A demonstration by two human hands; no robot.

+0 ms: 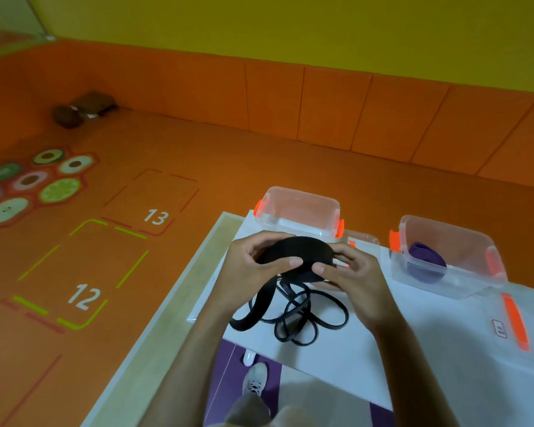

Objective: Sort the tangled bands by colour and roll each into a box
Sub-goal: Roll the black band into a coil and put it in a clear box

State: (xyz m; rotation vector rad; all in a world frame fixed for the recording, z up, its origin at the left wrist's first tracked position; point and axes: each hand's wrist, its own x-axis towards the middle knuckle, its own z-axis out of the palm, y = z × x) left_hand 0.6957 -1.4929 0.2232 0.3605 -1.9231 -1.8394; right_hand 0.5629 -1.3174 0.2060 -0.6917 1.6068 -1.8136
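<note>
Two hands: left hand (pixel 256 266) and right hand (pixel 349 272) pinch the black roll (pixel 293 254) from either side, thumbs on top, likely to keep the coil tight.
Roll: held above the table (pixel 336 359), long axis hand to hand.
Loose tail (pixel 302 322): drops toward the person, looped on the table.
Boxes: empty box (pixel 302 208) beyond; purple band (pixel 426 260) in right box (pixel 463 241).

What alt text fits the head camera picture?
The left hand and right hand grip a coiled black band over a white table, loose loops trailing. Behind stand a clear box and a second box holding a purple band.
</note>
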